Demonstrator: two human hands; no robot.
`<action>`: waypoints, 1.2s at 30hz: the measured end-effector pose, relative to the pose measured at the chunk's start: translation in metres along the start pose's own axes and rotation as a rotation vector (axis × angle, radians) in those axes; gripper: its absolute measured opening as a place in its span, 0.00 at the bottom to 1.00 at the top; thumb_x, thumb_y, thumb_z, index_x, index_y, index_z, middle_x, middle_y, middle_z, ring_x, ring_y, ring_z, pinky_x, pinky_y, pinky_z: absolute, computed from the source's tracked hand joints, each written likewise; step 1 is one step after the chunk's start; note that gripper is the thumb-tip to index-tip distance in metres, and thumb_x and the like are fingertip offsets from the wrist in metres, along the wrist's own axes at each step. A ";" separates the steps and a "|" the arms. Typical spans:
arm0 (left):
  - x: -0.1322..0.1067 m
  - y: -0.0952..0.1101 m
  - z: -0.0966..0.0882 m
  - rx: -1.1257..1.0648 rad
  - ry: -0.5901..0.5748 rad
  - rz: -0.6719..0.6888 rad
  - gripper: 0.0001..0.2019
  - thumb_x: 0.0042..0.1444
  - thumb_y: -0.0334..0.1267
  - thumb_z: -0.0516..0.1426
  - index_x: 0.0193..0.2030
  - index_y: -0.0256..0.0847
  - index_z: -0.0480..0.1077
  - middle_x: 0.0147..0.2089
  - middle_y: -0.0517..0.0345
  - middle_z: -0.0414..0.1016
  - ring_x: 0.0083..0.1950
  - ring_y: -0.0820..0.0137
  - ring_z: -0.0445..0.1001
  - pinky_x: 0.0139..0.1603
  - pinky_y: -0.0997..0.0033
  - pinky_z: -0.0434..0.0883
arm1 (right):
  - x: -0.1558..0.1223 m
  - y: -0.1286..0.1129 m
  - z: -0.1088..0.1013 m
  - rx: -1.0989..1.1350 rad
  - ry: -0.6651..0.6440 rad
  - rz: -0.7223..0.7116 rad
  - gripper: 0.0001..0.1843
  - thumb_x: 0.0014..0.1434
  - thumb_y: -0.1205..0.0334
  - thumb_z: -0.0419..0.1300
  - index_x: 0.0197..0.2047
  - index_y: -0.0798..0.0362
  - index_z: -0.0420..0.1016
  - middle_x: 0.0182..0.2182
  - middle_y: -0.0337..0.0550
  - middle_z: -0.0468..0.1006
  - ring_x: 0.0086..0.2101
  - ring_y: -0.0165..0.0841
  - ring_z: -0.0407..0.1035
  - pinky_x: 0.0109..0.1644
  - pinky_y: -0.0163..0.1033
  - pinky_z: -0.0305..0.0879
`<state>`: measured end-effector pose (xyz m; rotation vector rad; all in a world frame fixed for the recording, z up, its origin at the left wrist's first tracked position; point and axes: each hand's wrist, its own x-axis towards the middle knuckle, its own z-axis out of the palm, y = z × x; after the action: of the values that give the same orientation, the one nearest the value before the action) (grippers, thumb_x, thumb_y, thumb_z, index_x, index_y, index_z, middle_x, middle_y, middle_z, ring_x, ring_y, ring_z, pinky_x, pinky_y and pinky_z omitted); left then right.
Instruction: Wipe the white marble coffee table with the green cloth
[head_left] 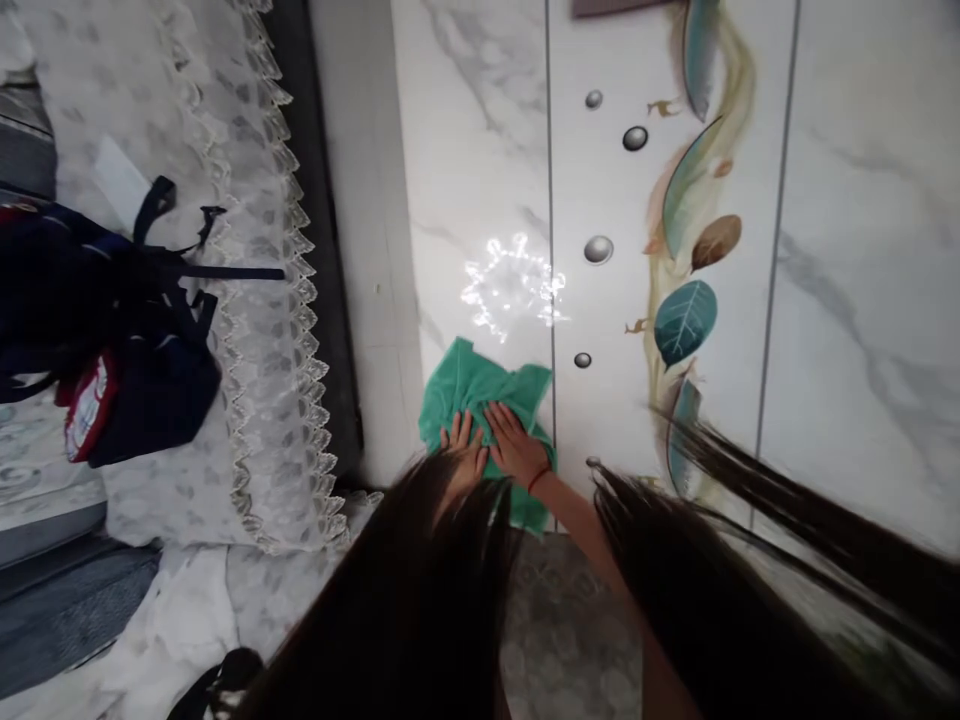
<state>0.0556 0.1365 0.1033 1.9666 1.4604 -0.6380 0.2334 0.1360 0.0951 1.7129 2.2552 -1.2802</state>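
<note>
A green cloth (484, 385) lies spread and wrinkled on a glossy white marble-patterned panel (480, 180). Flat on the cloth's left part rests my left hand (466, 450), fingers stretched out, its wrist hidden by dark hair. Beside it my right hand (517, 445) presses on the cloth with fingers extended up and to the left. A thin red band (538, 480) circles the right wrist. Neither hand has its fingers wrapped round the cloth.
Left of the panel is a lace-edged cover (255, 300) with a dark blue bag (150, 370) on it. Leaf pictures (686, 322) and round grey dots (598, 249) decorate the panel's middle strip. Long dark hair (405, 600) hangs across the lower view.
</note>
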 end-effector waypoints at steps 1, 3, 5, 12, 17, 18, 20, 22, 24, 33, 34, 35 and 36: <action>0.027 -0.005 -0.021 0.001 0.039 0.015 0.27 0.78 0.43 0.53 0.77 0.45 0.79 0.89 0.38 0.61 0.91 0.37 0.60 0.86 0.18 0.69 | 0.028 0.011 -0.018 -0.008 0.031 -0.003 0.40 0.77 0.59 0.53 0.89 0.51 0.71 0.86 0.46 0.63 0.85 0.43 0.59 0.89 0.50 0.66; 0.089 -0.014 -0.071 -0.001 0.137 0.060 0.30 0.79 0.45 0.50 0.82 0.44 0.74 0.93 0.44 0.52 0.95 0.41 0.49 0.91 0.21 0.60 | 0.089 0.033 -0.062 -0.034 0.104 -0.006 0.43 0.78 0.59 0.56 0.91 0.60 0.64 0.89 0.55 0.54 0.88 0.49 0.50 0.93 0.57 0.56; 0.158 -0.022 -0.130 0.000 0.231 0.102 0.32 0.80 0.44 0.51 0.86 0.43 0.69 0.95 0.47 0.46 0.97 0.46 0.40 0.95 0.26 0.50 | 0.153 0.053 -0.115 -0.078 0.180 0.004 0.46 0.78 0.61 0.59 0.92 0.66 0.57 0.91 0.60 0.47 0.90 0.52 0.43 0.94 0.64 0.47; 0.349 -0.025 -0.278 -0.043 0.567 0.068 0.31 0.82 0.43 0.49 0.88 0.46 0.63 0.97 0.58 0.40 0.97 0.53 0.33 0.94 0.23 0.41 | 0.307 0.093 -0.263 -0.194 0.402 0.033 0.43 0.85 0.57 0.55 0.92 0.69 0.50 0.91 0.65 0.41 0.90 0.54 0.38 0.93 0.72 0.35; 0.367 -0.021 -0.275 -0.134 0.632 0.018 0.31 0.80 0.46 0.50 0.87 0.52 0.61 0.97 0.73 0.35 0.95 0.58 0.21 0.92 0.17 0.26 | 0.319 0.095 -0.278 -0.205 0.413 0.029 0.44 0.84 0.56 0.58 0.93 0.65 0.51 0.92 0.63 0.38 0.90 0.55 0.35 0.92 0.74 0.33; 0.363 -0.020 -0.274 -0.142 0.609 -0.006 0.32 0.80 0.47 0.51 0.87 0.52 0.60 0.97 0.73 0.34 0.95 0.59 0.20 0.92 0.17 0.26 | 0.316 0.093 -0.277 -0.204 0.398 0.045 0.44 0.84 0.57 0.58 0.93 0.64 0.51 0.92 0.62 0.38 0.90 0.54 0.35 0.92 0.74 0.32; 0.352 -0.016 -0.273 -0.138 0.561 -0.047 0.33 0.80 0.47 0.51 0.89 0.52 0.59 0.98 0.70 0.33 0.95 0.55 0.22 0.93 0.18 0.28 | 0.309 0.090 -0.274 -0.205 0.377 0.051 0.43 0.85 0.58 0.57 0.94 0.62 0.51 0.92 0.61 0.38 0.90 0.54 0.34 0.91 0.76 0.31; 0.337 -0.010 -0.269 -0.113 0.540 -0.037 0.35 0.79 0.47 0.51 0.90 0.48 0.59 0.98 0.63 0.34 0.96 0.47 0.25 0.93 0.17 0.31 | 0.296 0.088 -0.268 -0.213 0.369 0.029 0.42 0.84 0.61 0.57 0.93 0.62 0.52 0.92 0.62 0.39 0.90 0.53 0.35 0.91 0.78 0.30; 0.316 -0.003 -0.258 -0.090 0.531 0.005 0.36 0.78 0.48 0.53 0.89 0.43 0.60 0.98 0.55 0.36 0.97 0.41 0.29 0.93 0.17 0.34 | 0.276 0.088 -0.257 -0.218 0.355 0.004 0.42 0.83 0.64 0.57 0.93 0.64 0.52 0.91 0.62 0.40 0.90 0.53 0.36 0.90 0.78 0.29; 0.150 0.056 -0.100 -0.046 0.366 0.069 0.35 0.77 0.49 0.52 0.84 0.35 0.70 0.94 0.40 0.49 0.95 0.34 0.43 0.94 0.20 0.48 | 0.092 0.090 -0.119 -0.144 0.192 0.013 0.44 0.79 0.56 0.53 0.93 0.58 0.59 0.90 0.59 0.44 0.89 0.55 0.43 0.92 0.77 0.38; 0.125 0.067 -0.075 -0.050 0.341 0.056 0.34 0.75 0.49 0.54 0.82 0.39 0.73 0.93 0.42 0.55 0.94 0.34 0.49 0.93 0.22 0.53 | 0.061 0.090 -0.097 -0.137 0.160 0.027 0.44 0.79 0.54 0.51 0.93 0.54 0.60 0.90 0.55 0.45 0.89 0.53 0.43 0.92 0.75 0.40; 0.099 0.079 -0.052 -0.066 0.315 0.026 0.33 0.72 0.48 0.55 0.81 0.45 0.76 0.91 0.45 0.61 0.93 0.36 0.54 0.92 0.24 0.58 | 0.029 0.090 -0.077 -0.133 0.130 0.038 0.44 0.78 0.52 0.50 0.92 0.49 0.63 0.90 0.51 0.47 0.89 0.52 0.46 0.92 0.71 0.45; 0.073 0.092 -0.031 -0.079 0.279 0.025 0.32 0.71 0.49 0.56 0.79 0.51 0.78 0.88 0.48 0.68 0.92 0.38 0.59 0.91 0.26 0.63 | -0.004 0.089 -0.056 -0.130 0.104 0.048 0.43 0.76 0.51 0.50 0.91 0.43 0.67 0.89 0.47 0.51 0.87 0.51 0.50 0.91 0.68 0.53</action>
<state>0.1652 0.1873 0.0915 2.0706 1.5941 -0.2976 0.3319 0.1720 0.0829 1.8149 2.2797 -1.0340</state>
